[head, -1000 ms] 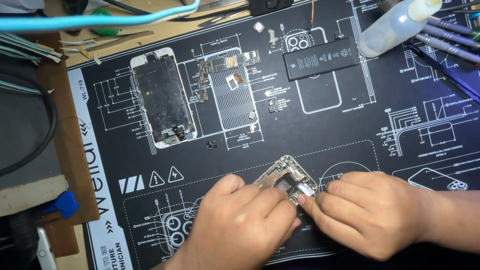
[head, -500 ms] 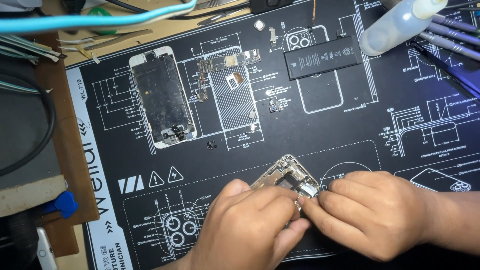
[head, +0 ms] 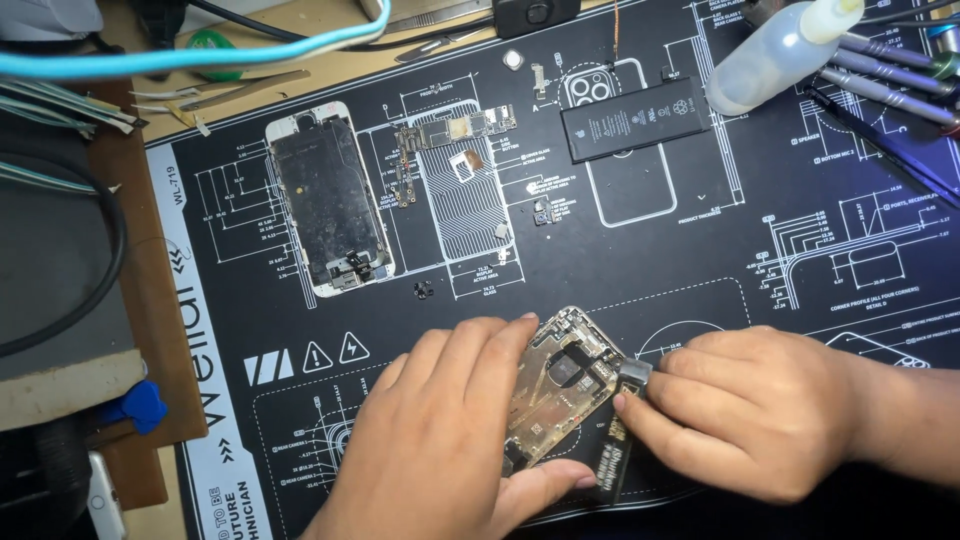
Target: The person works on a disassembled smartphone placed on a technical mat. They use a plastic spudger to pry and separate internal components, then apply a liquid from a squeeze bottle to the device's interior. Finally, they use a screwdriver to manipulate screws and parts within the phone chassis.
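Note:
An opened phone housing (head: 562,385) with bare metal insides lies tilted on the black repair mat (head: 700,270) near the front edge. My left hand (head: 450,440) wraps around its left side, fingers on top and thumb under its lower end. My right hand (head: 750,410) comes in from the right and pinches a small grey part (head: 634,374) at the housing's right edge with thumb and forefinger. A dark flat piece (head: 610,465) sticks out below the housing, between both hands.
A removed phone screen (head: 330,200) lies face down at the mat's upper left. Beside it rest a circuit board (head: 455,130) and small parts. A black battery (head: 635,118), a clear squeeze bottle (head: 780,50) and several pens (head: 890,85) sit at the back right. Cables (head: 150,60) cross the left.
The view has shifted slightly. My left hand slid down and left, so more of the housing's inside shows. My right hand's fingertips moved onto the grey part at the housing's edge.

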